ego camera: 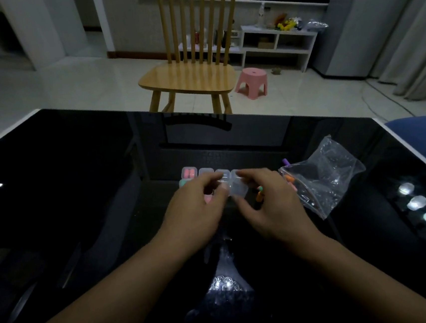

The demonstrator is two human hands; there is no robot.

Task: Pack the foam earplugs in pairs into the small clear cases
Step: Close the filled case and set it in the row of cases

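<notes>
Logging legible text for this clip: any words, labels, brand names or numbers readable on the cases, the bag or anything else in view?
None can be read.
Small clear case held between left hand and right hand: no print visible.
Row of cases on the black table: no labels visible.
Plastic bag: no print visible.
Items on the white shelf: too small and blurred to read.

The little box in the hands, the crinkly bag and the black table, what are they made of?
The little box, held by both hands, looks like clear, slightly frosted hard plastic: you can see through it and it keeps its square shape. The crinkly bag looks like thin, shiny soft plastic film, full of wrinkles. The black table is probably glossy glass or polished stone: it mirrors lights and the chair.
</notes>
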